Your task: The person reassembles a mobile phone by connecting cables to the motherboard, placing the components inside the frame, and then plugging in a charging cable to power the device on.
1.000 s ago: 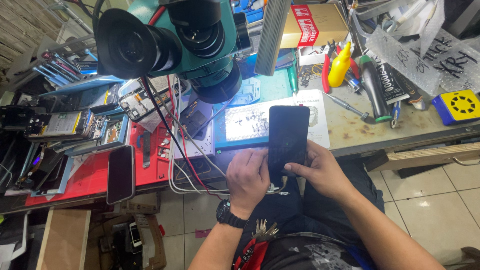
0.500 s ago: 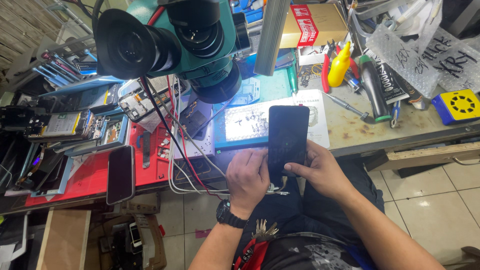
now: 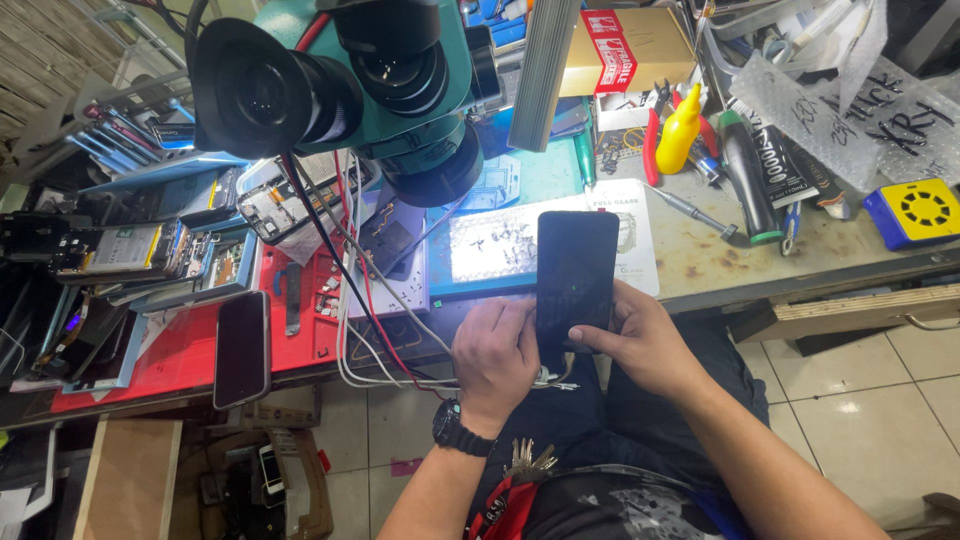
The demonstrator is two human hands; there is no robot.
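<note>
I hold a black smartphone [image 3: 576, 270] with a dark screen upright over the workbench's front edge. My right hand [image 3: 645, 340] grips its lower right side, thumb across the bottom of the screen. My left hand [image 3: 497, 360], with a black wristwatch, closes on the phone's lower left edge, fingers curled against it. Behind the phone a lit blue work mat [image 3: 490, 250] lies on the bench.
A green stereo microscope [image 3: 350, 80] hangs over the bench at the upper left. Another dark phone [image 3: 243, 348] lies on the red mat [image 3: 170, 350]. A yellow bottle [image 3: 680, 130], pliers, a black tube and a cardboard box [image 3: 620, 45] crowd the right. White cables trail off the edge.
</note>
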